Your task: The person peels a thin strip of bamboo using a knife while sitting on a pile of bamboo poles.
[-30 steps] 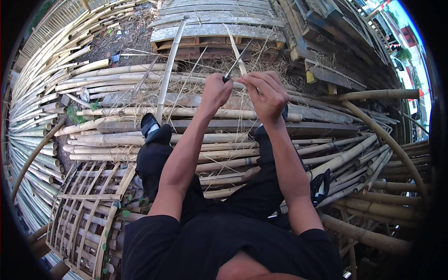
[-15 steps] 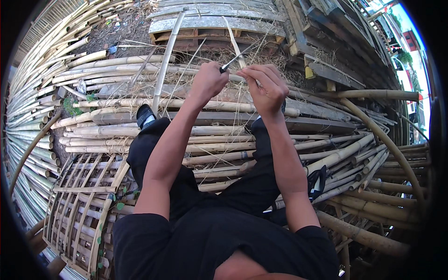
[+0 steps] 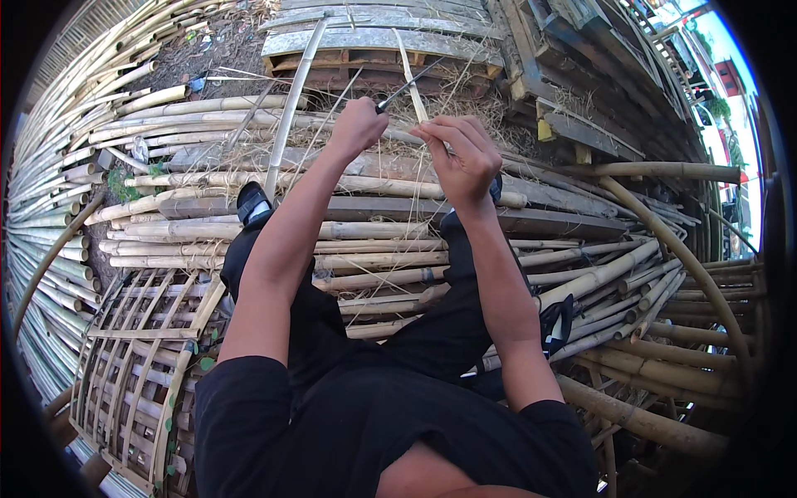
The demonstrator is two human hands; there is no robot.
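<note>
1. Bamboo poles (image 3: 382,259) fill the middle and left of the frame, too many and too overlapped for me to count from here.
2. One low pallet (image 3: 457,46) sits at the top centre; more weathered timber (image 3: 573,133) is stacked at the upper right, its pieces too jumbled to number.
3. One woven lattice (image 3: 141,334) lies at the lower left.
4. One broad split length of bamboo (image 3: 292,104) slants from the upper middle down toward the left foot, clear of both hands.
5. One pale strip (image 3: 403,54) lies just above centre. It runs away from the person, up the frame and leaning a little left, its far end over the pallet, its near end at the right hand, which is the closer of the two.
6. Two hands, bare. The right hand (image 3: 461,153) is narrow, thumb and fingertips pinching that near end; the left hand (image 3: 361,126), apart from it on the left, is closed round a handle.
7. One knife (image 3: 397,95) belongs to that handle, dark and thin, pointing to the upper right, so its line crosses the strip's long axis beyond the pinch. Whether the blade touches the strip, I can't tell.
</note>
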